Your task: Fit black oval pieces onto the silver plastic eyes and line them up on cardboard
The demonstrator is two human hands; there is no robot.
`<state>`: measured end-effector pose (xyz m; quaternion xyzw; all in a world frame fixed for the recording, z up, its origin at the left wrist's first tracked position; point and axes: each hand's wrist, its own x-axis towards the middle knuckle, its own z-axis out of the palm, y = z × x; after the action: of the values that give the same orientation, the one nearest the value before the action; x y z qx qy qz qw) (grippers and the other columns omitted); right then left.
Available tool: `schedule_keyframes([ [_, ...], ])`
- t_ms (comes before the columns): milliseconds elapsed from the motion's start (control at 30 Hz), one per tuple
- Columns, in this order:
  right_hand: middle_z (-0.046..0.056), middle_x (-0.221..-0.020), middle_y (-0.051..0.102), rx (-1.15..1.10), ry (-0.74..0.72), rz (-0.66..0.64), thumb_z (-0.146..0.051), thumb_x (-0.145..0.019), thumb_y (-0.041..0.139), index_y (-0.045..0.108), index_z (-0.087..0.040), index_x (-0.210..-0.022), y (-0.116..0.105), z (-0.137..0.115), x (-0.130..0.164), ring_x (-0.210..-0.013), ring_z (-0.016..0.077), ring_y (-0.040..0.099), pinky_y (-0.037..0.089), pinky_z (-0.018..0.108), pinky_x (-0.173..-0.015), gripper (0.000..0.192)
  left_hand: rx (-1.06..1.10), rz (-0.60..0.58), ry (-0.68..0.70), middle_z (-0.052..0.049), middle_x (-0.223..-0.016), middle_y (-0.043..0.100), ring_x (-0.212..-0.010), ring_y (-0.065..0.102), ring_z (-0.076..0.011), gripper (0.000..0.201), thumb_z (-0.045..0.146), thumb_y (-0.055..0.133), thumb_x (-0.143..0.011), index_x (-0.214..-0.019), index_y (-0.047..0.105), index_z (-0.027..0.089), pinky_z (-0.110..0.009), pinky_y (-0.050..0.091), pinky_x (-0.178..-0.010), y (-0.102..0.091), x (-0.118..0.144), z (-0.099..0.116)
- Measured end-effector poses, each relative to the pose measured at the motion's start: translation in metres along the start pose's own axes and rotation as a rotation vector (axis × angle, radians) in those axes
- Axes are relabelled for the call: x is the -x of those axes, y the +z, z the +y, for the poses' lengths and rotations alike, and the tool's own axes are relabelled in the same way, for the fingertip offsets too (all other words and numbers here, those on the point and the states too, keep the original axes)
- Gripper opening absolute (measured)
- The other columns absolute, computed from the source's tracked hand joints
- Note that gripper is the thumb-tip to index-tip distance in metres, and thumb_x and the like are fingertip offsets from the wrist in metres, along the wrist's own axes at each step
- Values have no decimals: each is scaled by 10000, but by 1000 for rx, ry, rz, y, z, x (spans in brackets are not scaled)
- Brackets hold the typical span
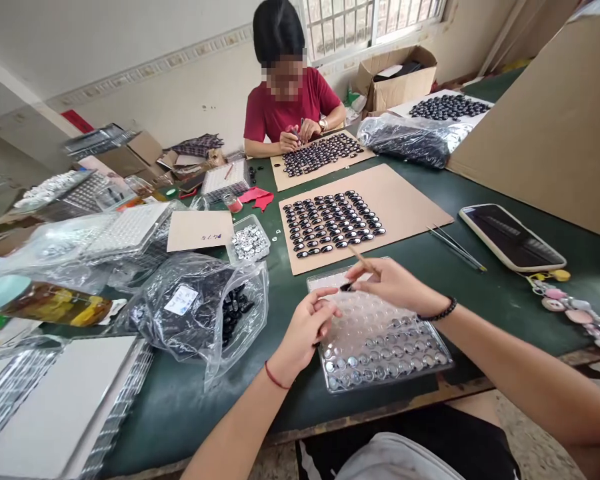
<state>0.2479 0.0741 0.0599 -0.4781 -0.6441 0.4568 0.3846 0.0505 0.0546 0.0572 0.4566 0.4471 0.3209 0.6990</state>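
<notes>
A small black piece (346, 287) is held between the two hands, just above the far left corner of a clear plastic tray (380, 340). The left hand (307, 327) has its fingers curled together, and the fingertips close on the near end of the black piece. The right hand (387, 283) pinches a thin wooden stick (361, 259) between thumb and fingers; the lower end of the stick meets the black piece, and the upper end points away from the person. On the right wrist there is a dark bead bracelet (437, 312), on the left wrist a thin red string (275, 377).

The tray lies on the green table (480, 307), near its front edge. It has many round pockets, and the pockets in the near rows hold small shiny round parts.

Just behind the tray is a brown cardboard sheet (410, 207) with rows of black oval pieces (333, 223). Left of the hands lies a clear plastic bag (200, 313) with more black pieces inside, and behind it a small clear box (249, 241) of silver parts. To the right, tweezers (457, 248) and a phone (510, 237) lie on the table.

At the far side of the table sits another person in a red shirt (290, 107), both hands working over a second cardboard sheet (320, 157) with black pieces.
</notes>
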Motion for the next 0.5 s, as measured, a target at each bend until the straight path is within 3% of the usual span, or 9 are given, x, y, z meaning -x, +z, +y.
schedule_keyframes([
  [67, 39, -837, 625, 101, 10, 187, -261, -732, 583, 616, -172, -842, -27, 13, -17, -775, 179, 576, 451, 313, -719, 146, 258, -32, -126, -8, -747, 543, -449, 383, -25, 245, 166, 552, -720, -965, 545, 168, -128, 149, -326, -7, -3, 1],
  [133, 35, -763, 625, 217, 81, 393, -219, -711, 586, 628, -159, -802, -58, 31, -38, -717, 181, 570, 442, 319, -693, 116, 384, -43, -191, -28, -825, 542, -545, 477, -41, 260, 53, 551, -659, -899, 544, 154, -111, 167, -324, -12, -7, 2],
  [200, 34, -736, 624, 351, 135, 549, -173, -684, 597, 640, -152, -778, -90, 51, -61, -696, 187, 560, 433, 321, -676, 106, 400, -45, -210, -49, -896, 551, -643, 540, -69, 296, -18, 541, -615, -860, 544, 148, -99, 205, -331, -14, -9, 4],
  [300, 37, -738, 624, 382, 114, 622, -154, -669, 603, 651, -155, -752, -127, 71, -95, -708, 197, 552, 424, 324, -681, 96, 322, -49, -229, -112, -1042, 554, -802, 589, -133, 288, -15, 544, -650, -894, 562, 137, -89, 249, -346, -13, -10, 8],
  [400, 40, -740, 625, 435, 58, 685, -153, -666, 601, 651, -161, -746, -143, 84, -126, -705, 202, 549, 430, 326, -676, 94, 257, -38, -292, -182, -1161, 514, -905, 588, -191, 304, 54, 560, -712, -1009, 567, 118, -78, 246, -335, -11, -12, 11],
  [500, 50, -774, 625, 473, 40, 791, -128, -684, 567, 639, -151, -771, -143, 103, -144, -752, 209, 550, 431, 337, -719, 115, 236, 8, -341, -175, -1098, 563, -657, 604, -95, 303, 108, 573, -736, -1038, 570, 123, -74, 199, -293, -12, -15, 9],
])
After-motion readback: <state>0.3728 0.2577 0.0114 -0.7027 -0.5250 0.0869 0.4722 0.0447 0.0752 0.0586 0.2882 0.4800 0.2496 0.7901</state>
